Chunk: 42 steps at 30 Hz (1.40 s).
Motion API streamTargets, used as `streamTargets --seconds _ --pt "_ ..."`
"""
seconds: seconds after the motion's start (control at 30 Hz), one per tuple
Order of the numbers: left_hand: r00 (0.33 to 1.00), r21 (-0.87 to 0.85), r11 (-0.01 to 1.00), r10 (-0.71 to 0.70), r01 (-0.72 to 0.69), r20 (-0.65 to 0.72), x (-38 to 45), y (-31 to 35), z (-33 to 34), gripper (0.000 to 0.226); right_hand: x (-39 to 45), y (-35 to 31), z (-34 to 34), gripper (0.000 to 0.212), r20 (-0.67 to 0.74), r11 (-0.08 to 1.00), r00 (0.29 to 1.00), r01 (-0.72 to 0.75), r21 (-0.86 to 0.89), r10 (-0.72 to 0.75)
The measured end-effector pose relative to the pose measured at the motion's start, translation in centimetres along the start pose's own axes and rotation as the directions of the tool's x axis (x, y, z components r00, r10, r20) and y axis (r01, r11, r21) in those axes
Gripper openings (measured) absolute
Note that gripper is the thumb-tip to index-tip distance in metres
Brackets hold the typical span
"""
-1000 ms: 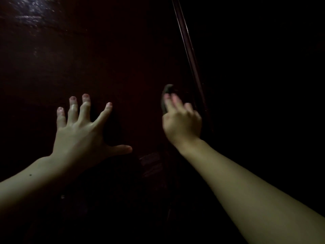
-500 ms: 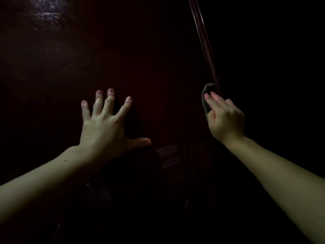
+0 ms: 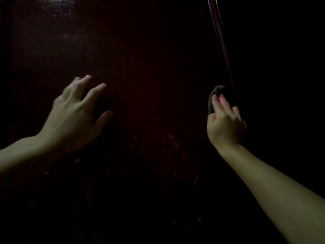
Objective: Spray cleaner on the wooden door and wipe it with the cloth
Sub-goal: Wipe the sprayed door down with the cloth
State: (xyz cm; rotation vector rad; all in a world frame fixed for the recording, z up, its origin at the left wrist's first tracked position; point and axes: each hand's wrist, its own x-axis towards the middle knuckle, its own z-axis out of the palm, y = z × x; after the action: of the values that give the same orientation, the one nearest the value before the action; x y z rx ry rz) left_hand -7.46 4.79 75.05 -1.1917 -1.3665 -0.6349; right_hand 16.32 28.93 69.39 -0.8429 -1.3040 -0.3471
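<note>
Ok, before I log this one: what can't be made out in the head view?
- Spray cleaner: no bottle in view.
- Cloth: only a dark wad shows; the right hand covers the rest, so its grip is unclear.
- Left hand: blurred; contact with the wooden door can't be confirmed.
- Door surface: too dark to judge wet or wiped areas.
- Right of the door edge: black, nothing readable.
</note>
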Motion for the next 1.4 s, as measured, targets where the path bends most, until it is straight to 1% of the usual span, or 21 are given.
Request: streamTargets --seconds 0.07,0.13,0.2,0.27,0.37,0.43,0.5,0.57,0.6,0.63,0.7,0.8,0.87,0.93,1.0,1.1,1.17,1.2,1.23,1.3,1.4 --pt "0.988 0.117 0.982 -0.150 0.151 -0.023 -1.7 -2.7 -0.6 0.067 -1.1 -1.9 0.4 0.050 -0.034 1.000 0.999 -0.010 -0.010 0.010" --pt "0.940 0.173 0.926 -0.341 0.335 0.008 -3.0 -4.8 -1.1 0.069 -3.0 -5.0 0.6 0.056 -0.006 0.995 0.995 0.096 0.005 -0.096" --pt "0.883 0.128 0.880 -0.466 0.457 0.050 -3.9 -5.7 -1.5 0.067 -5.2 -8.6 1.0 0.058 0.013 0.969 0.969 0.247 0.020 -0.247" --pt "0.863 0.079 0.870 -0.494 0.487 0.105 -4.7 -5.9 -1.5 0.064 -7.6 -12.1 1.2 0.055 -0.003 0.918 0.920 0.392 0.061 -0.393" --pt "0.898 0.083 0.906 -0.422 0.414 0.127 -5.7 -6.8 -1.7 0.062 -8.8 -14.4 1.2 0.052 0.000 0.824 0.828 0.558 0.093 -0.561" --pt "0.909 0.067 0.921 -0.389 0.384 0.150 -5.8 -7.8 -2.6 0.067 -7.5 -13.5 1.3 0.052 0.002 0.809 0.811 0.584 0.071 -0.585" --pt "0.921 0.012 0.938 -0.342 0.346 0.187 -6.1 -8.8 -3.4 0.067 -5.9 -12.2 1.3 0.053 0.020 0.884 0.885 0.463 0.066 -0.465" --pt "0.944 -0.045 0.959 -0.266 0.280 0.196 -6.8 -9.8 -3.8 0.062 -5.4 -12.5 1.1 0.052 0.031 0.969 0.973 0.223 0.105 -0.228" --pt "0.951 -0.063 0.966 -0.234 0.250 0.201 -7.1 -10.2 -4.0 0.064 -5.9 -13.5 1.2 0.052 0.014 0.984 0.990 0.139 0.114 -0.142" --pt "0.953 -0.078 0.969 -0.211 0.233 0.218 -7.4 -10.6 -4.1 0.069 -6.8 -14.9 1.4 0.053 -0.001 0.985 0.992 0.124 0.117 -0.125" --pt "0.946 -0.101 0.971 -0.182 0.215 0.269 -7.8 -11.0 -4.4 0.077 -9.5 -18.7 1.7 0.055 -0.019 0.952 0.961 0.277 0.127 -0.277" --pt "0.936 -0.134 0.972 -0.139 0.190 0.323 -8.4 -11.6 -4.9 0.088 -14.0 -23.8 2.0 0.049 -0.033 0.824 0.839 0.540 0.171 -0.543" --pt "0.936 -0.172 0.971 -0.102 0.168 0.337 -9.0 -12.1 -5.5 0.097 -14.6 -24.9 1.8 0.047 -0.027 0.764 0.782 0.615 0.197 -0.623" --pt "0.930 -0.192 0.971 -0.068 0.146 0.362 -9.5 -12.7 -6.0 0.109 -13.4 -24.1 1.9 0.048 -0.031 0.740 0.754 0.651 0.167 -0.656" --pt "0.920 -0.194 0.970 -0.061 0.146 0.387 -10.0 -12.9 -6.3 0.117 -11.4 -22.6 2.0 0.050 -0.031 0.793 0.800 0.598 0.119 -0.599" --pt "0.912 -0.205 0.967 -0.058 0.152 0.405 -10.6 -12.9 -6.3 0.130 -10.5 -22.3 1.9 0.050 0.020 0.916 0.923 0.379 0.133 -0.385" --pt "0.917 -0.236 0.957 -0.065 0.169 0.393 -11.1 -13.2 -6.1 0.136 -11.6 -24.1 2.1 0.050 0.006 0.932 0.944 0.325 0.158 -0.330" --pt "0.922 -0.261 0.948 -0.073 0.183 0.380 -11.3 -13.4 -6.0 0.138 -12.5 -25.5 2.2 0.050 -0.006 0.910 0.924 0.378 0.173 -0.383" --pt "0.928 -0.289 0.938 -0.078 0.193 0.365 -11.6 -13.7 -5.9 0.140 -13.6 -26.8 2.3 0.049 -0.025 0.861 0.879 0.471 0.190 -0.476" --pt "0.939 -0.329 0.925 -0.072 0.190 0.337 -12.0 -14.2 -5.7 0.141 -16.1 -29.1 2.6 0.044 -0.046 0.710 0.735 0.667 0.228 -0.676" --pt "0.943 -0.312 0.939 -0.037 0.147 0.332 -12.3 -14.7 -5.4 0.140 -17.9 -29.7 2.7 0.041 -0.049 0.468 0.500 0.837 0.284 -0.865"
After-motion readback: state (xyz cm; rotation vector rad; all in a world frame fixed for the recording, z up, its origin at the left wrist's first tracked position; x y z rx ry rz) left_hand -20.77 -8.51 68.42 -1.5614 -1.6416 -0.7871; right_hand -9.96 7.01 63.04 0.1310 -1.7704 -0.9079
